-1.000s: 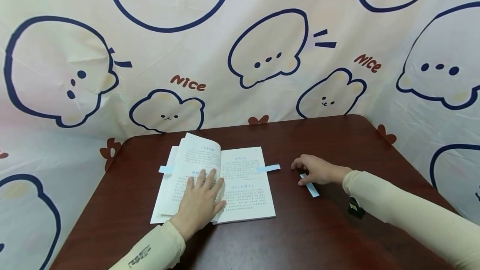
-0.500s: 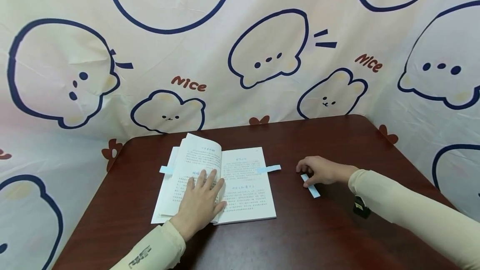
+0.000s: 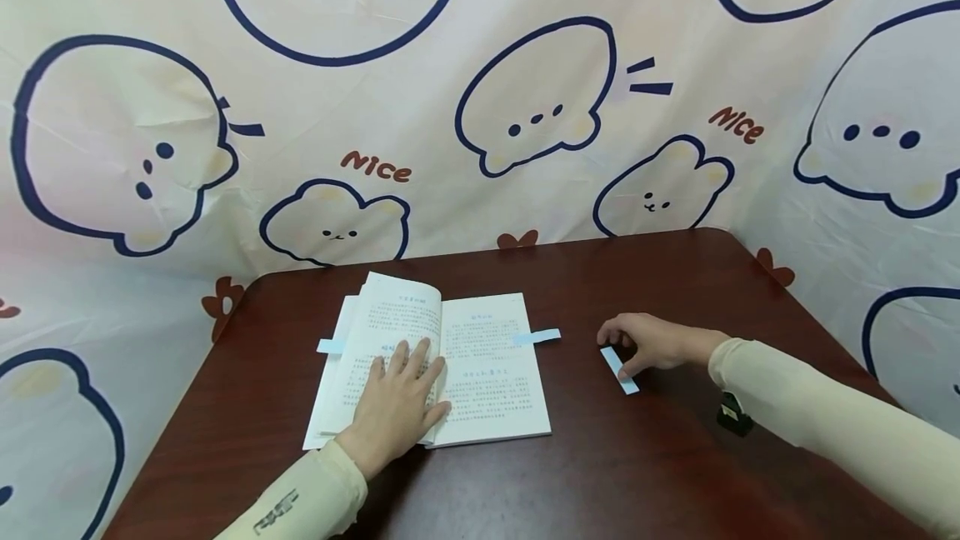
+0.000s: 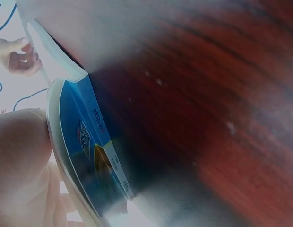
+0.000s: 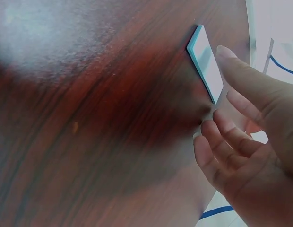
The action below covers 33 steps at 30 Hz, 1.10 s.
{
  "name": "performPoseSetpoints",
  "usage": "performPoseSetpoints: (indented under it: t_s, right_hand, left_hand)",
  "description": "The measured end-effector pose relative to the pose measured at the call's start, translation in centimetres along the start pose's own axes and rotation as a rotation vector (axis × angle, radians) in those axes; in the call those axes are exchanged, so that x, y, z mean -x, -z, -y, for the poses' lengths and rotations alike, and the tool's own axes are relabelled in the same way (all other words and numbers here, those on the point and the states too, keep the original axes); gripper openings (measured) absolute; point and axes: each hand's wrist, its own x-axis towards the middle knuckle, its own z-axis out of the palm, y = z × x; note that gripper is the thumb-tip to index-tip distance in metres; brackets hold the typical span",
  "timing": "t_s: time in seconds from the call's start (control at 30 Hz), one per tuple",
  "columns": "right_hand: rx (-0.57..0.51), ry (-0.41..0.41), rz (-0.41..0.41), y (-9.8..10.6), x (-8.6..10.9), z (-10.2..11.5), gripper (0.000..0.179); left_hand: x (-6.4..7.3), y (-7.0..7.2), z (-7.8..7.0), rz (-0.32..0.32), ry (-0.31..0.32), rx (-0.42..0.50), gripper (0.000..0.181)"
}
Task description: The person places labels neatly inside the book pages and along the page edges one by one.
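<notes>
An open book (image 3: 491,382) lies on the dark wooden table, its left-hand pages raised in a curve. My left hand (image 3: 393,411) rests on the left page with fingers spread, close to the spine. In the left wrist view the blue cover (image 4: 73,127) shows beneath the lifted pages. To the book's right lies a slim pad of pale blue sticky notes (image 3: 628,385). Over it is my right hand (image 3: 652,343), thumb tip right at the pad in the head view. The right wrist view shows its fingers (image 5: 210,156) loosely bent beside the pad, pinching nothing.
One pale blue sticky strip (image 3: 546,336) juts from the right page's edge, another (image 3: 327,346) from the left side. A white cloth with cartoon outlines (image 3: 450,107) hangs behind the table (image 3: 540,490) and along its sides.
My right hand has shifted slightly right over the sticky-note pad, which stays in place. The left hand stays on the page, whose raised top corner has dropped slightly.
</notes>
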Motion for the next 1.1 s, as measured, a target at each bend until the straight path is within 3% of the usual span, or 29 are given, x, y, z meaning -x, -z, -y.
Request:
performPoseSetpoints:
  t_s: [0.4,0.67,1.1]
  right_hand:
    - [0.032,0.054,-0.043,-0.4,1.2,-0.2,0.051]
    - [0.015,0.079,-0.040,-0.7,1.2,-0.2,0.053]
    - [0.010,0.077,-0.061,-1.1,1.5,-0.6,0.056]
  left_hand:
    - [0.0,0.1,0.2,0.035,0.020,0.009,0.064]
    - [0.1,0.2,0.3,0.097,0.068,0.154,0.073]
    - [-0.1,0.0,0.6,0.130,0.117,0.298,0.082]
